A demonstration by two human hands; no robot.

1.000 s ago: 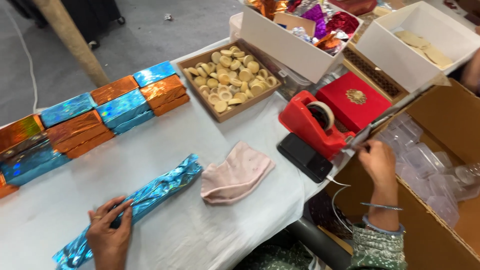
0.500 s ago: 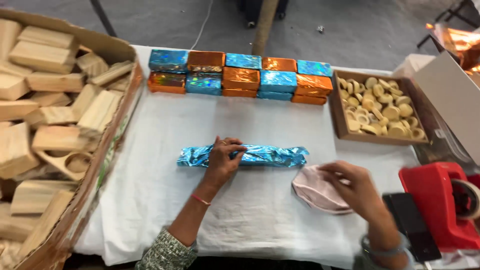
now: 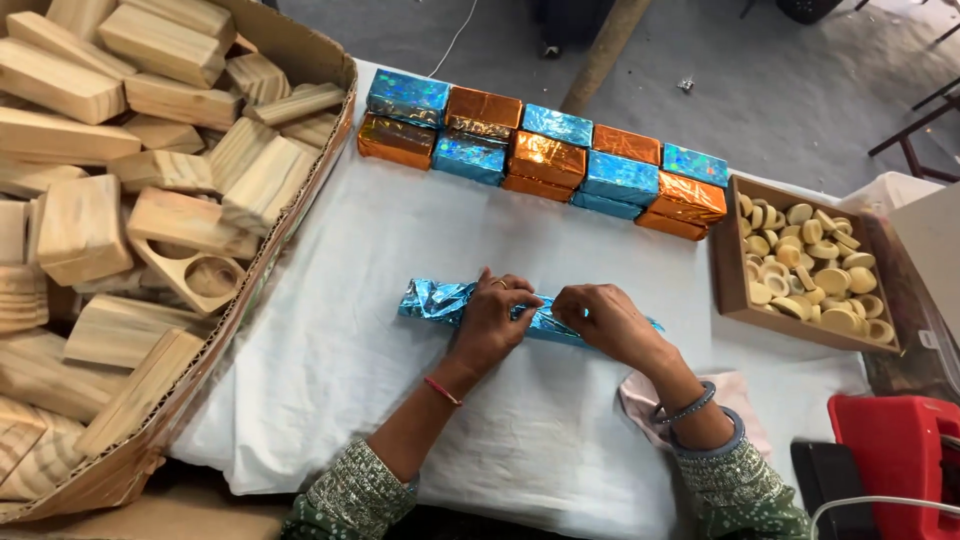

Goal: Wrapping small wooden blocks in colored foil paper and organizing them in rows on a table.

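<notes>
Desk [image 3: 330, 380]: covered with a white cloth; grey floor [image 3: 800, 60] beyond its far edge, where a slanted wooden pole [image 3: 600, 50] stands.

Left side: large cardboard box [image 3: 250, 290], open, filled with pale wooden blocks [image 3: 80, 220], one of them with round hollows.

Far edge: row of foil-wrapped blocks [image 3: 545, 158], blue and orange alternating, stacked two high, touching one another.

Right side: shallow brown tray [image 3: 728, 270] holding round pale discs [image 3: 815, 275]. Nearer, a red tape dispenser [image 3: 900, 450] at the frame corner, with a black object just beside it. A pink cloth [image 3: 640, 400] lies partly under the right forearm.

Centre: long blue foil-wrapped piece [image 3: 435, 298], lying crosswise on the cloth, crumpled at its left end. Left hand [image 3: 490, 320] rests on top of its middle, fingers curled down, pressing the foil. Right hand [image 3: 605, 320] grips the foil just beside the left, fingertips pinching a fold; the piece's right end shows past the wrist.

Change from half a second ago: the right hand, then lying on the pink cloth, is now on the foil piece next to the left hand. The left hand stays on the piece. The view has shifted left, bringing more of the box in.
</notes>
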